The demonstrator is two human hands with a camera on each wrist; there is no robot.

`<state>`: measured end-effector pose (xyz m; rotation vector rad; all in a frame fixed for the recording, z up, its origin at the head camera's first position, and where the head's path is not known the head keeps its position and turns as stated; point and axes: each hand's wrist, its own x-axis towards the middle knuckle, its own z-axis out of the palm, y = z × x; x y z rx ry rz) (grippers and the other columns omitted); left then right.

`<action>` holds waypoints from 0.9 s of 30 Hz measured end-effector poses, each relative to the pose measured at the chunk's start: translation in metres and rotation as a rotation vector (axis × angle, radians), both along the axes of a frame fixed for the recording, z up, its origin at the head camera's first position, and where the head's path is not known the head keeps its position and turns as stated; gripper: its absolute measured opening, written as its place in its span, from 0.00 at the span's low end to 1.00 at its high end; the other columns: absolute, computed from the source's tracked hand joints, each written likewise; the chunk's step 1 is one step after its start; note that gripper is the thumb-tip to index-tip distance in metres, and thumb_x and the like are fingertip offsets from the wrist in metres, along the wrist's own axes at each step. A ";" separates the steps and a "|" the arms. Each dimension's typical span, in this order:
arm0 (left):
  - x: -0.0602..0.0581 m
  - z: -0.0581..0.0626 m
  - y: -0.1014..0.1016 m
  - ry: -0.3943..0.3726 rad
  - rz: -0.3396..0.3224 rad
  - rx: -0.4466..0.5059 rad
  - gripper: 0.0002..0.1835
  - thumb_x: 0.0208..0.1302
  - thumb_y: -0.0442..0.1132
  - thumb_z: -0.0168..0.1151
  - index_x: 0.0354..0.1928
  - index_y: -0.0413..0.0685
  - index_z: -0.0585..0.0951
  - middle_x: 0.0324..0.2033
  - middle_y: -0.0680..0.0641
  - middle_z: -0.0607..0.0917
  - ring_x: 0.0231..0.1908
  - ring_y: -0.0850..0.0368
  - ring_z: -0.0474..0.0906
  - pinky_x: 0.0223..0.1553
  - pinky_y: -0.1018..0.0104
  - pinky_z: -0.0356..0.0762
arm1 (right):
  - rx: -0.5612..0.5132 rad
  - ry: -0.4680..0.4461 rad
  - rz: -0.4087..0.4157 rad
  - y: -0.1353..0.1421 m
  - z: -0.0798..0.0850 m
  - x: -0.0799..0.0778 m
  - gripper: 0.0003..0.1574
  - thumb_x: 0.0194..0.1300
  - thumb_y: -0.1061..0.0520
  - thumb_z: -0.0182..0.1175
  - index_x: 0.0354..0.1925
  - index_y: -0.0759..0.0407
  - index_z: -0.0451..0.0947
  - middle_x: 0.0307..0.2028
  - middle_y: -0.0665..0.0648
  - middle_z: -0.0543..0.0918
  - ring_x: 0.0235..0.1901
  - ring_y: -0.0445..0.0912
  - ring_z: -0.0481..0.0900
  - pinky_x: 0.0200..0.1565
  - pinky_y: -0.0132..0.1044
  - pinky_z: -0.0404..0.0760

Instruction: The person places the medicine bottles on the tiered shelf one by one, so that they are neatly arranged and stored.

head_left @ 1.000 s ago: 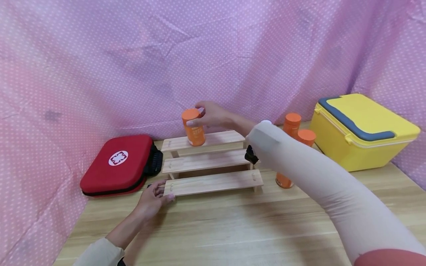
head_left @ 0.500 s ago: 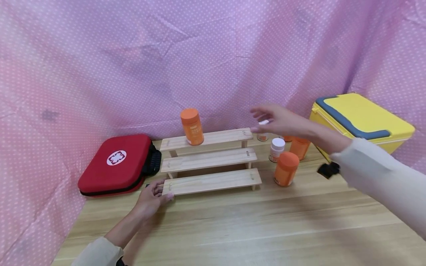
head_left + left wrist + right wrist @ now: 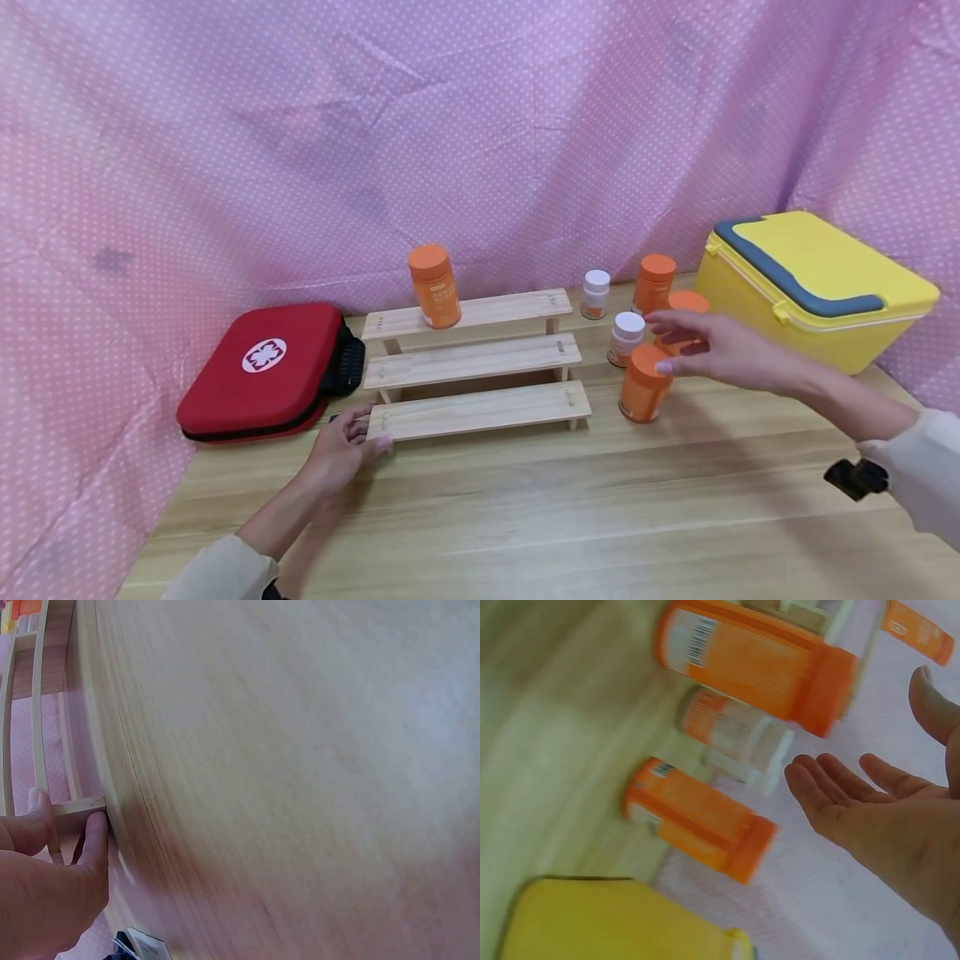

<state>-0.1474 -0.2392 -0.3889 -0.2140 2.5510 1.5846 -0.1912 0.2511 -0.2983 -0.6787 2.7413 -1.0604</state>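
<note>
At the lower left of centre in the head view, the left end of the lowest step of a three-tiered wooden rack is pinched by the left hand; in the left wrist view, the thumb is seen against the board and a finger against the leg beneath it.

The right hand is held right of centre, its fingers extended and its thumb set apart from them. In the head view the cap of the front orange bottle is partly overlapped by the thumb, while in the right wrist view the fingertips are seen apart from the bottles.

The middle orange bottle is partly covered by the fingers, and the rear orange bottle is stood behind it. Beside these, two white-capped bottles are stood upright on the tabletop. An upper orange bottle is carried on the rack's top step, left of its middle. A red case is placed at the left of the frame, a yellow box at the right.
</note>
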 end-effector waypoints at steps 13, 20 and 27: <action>0.001 0.000 0.001 0.008 -0.005 -0.012 0.32 0.60 0.28 0.65 0.65 0.34 0.64 0.54 0.32 0.78 0.52 0.47 0.76 0.42 0.74 0.75 | -0.096 -0.035 0.068 0.000 -0.030 0.003 0.42 0.59 0.54 0.68 0.67 0.65 0.64 0.53 0.60 0.79 0.48 0.40 0.77 0.46 0.31 0.77; 0.001 0.000 0.001 -0.002 -0.001 0.037 0.33 0.60 0.28 0.65 0.66 0.34 0.64 0.51 0.33 0.80 0.46 0.53 0.79 0.39 0.71 0.78 | -0.121 0.001 0.079 -0.001 -0.034 0.003 0.37 0.61 0.58 0.66 0.65 0.66 0.66 0.54 0.62 0.78 0.49 0.40 0.77 0.48 0.29 0.77; 0.001 0.001 0.001 -0.010 0.004 0.033 0.33 0.60 0.29 0.66 0.66 0.34 0.64 0.51 0.33 0.79 0.46 0.53 0.79 0.40 0.71 0.77 | -0.113 0.084 0.098 -0.002 -0.035 0.002 0.35 0.61 0.62 0.65 0.64 0.70 0.66 0.50 0.62 0.80 0.44 0.37 0.77 0.44 0.28 0.78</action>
